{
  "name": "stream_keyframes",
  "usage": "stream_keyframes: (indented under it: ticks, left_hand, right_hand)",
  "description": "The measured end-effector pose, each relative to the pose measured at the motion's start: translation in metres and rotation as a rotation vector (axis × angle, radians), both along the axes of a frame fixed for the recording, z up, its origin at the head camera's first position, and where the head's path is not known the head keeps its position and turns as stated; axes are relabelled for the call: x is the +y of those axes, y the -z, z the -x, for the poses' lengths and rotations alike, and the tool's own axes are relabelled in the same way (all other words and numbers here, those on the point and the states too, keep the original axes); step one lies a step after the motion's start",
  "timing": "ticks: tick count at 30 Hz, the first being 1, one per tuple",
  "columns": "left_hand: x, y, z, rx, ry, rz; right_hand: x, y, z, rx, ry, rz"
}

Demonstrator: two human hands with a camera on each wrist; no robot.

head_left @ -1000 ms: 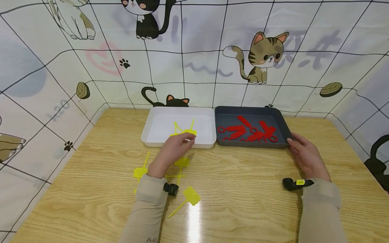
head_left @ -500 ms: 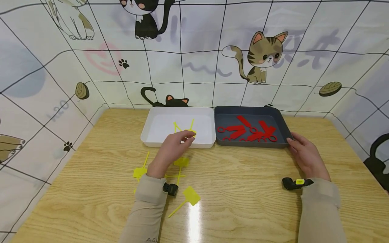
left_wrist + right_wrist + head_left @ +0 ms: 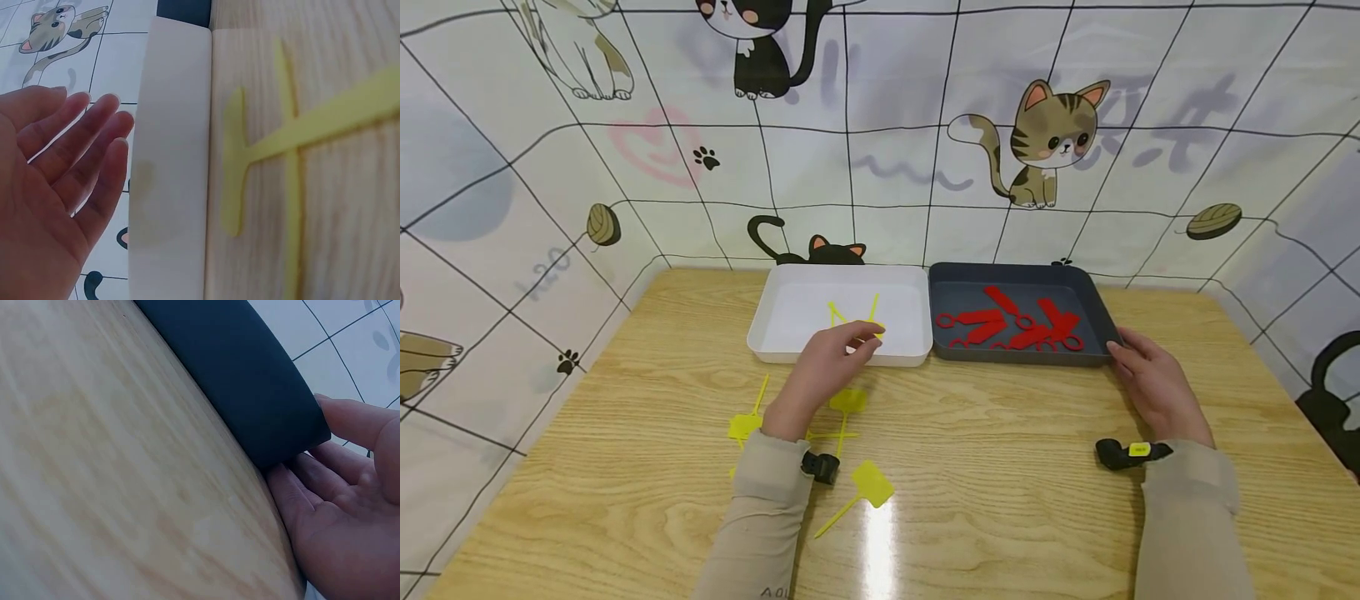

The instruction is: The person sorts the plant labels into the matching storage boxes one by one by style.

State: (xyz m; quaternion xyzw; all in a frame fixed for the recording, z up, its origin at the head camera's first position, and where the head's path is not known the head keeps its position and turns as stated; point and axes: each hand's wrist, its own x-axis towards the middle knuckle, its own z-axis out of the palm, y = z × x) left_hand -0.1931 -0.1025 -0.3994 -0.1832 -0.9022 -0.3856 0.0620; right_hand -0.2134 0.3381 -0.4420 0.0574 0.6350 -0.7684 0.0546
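Note:
My left hand hovers at the front wall of the white tray, fingers loosely bent. In the left wrist view, the left hand has nothing between its fingers. Yellow T-shaped plant labels lie in that tray, partly hidden by the hand. Several more yellow plant labels lie on the table around the left forearm. My right hand holds the dark grey tray at its front right corner. In the right wrist view, the thumb touches the tray's upper edge and the fingers reach its underside.
Red flat tags with ring ends lie in the dark tray. Both trays stand side by side at the back of the wooden table, close to a cat-patterned cloth. Black wrist cameras sit on both wrists.
The left hand has barely shifted over the white tray's front; its fingers cover slightly more of a yellow label there. The right hand stays at the dark tray's corner.

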Motion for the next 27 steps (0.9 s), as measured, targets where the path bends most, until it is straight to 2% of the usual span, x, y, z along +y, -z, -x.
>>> stream_keyframes:
  ticks: [4,7,12,14,16,18,21,23,27]
  left_hand:
    - [-0.002,-0.002,0.000,-0.007,0.032,0.027]
    - [-0.004,-0.009,-0.003,-0.016,0.071,0.047]
    - [-0.004,-0.034,-0.014,0.021,0.095,0.021]
    - [-0.004,-0.044,-0.019,0.013,0.090,0.027]
    - [-0.004,-0.050,-0.024,-0.034,0.081,0.061]
    - [-0.005,-0.052,-0.027,-0.125,0.072,0.119]
    - [-0.005,-0.049,-0.028,-0.278,0.057,0.229]
    - [-0.006,-0.045,-0.028,-0.350,0.043,0.286]
    - [-0.008,-0.038,-0.026,-0.408,0.010,0.339]
  right_hand:
    - [0.000,0.001,0.000,0.005,-0.006,0.008]
    - [0.000,0.001,0.000,0.013,-0.011,0.020]
    - [0.001,0.002,0.001,0.016,-0.004,0.020]
    - [0.001,0.002,0.001,0.017,-0.001,0.023]
    - [0.001,0.002,0.001,0.017,-0.001,0.024]
    - [0.000,0.002,0.002,0.011,-0.001,0.005]
    - [0.000,0.002,0.002,0.003,0.001,-0.005]
    - [0.000,0.001,0.001,0.003,0.000,-0.005]
    - [0.001,0.001,0.001,0.014,-0.007,0.026]
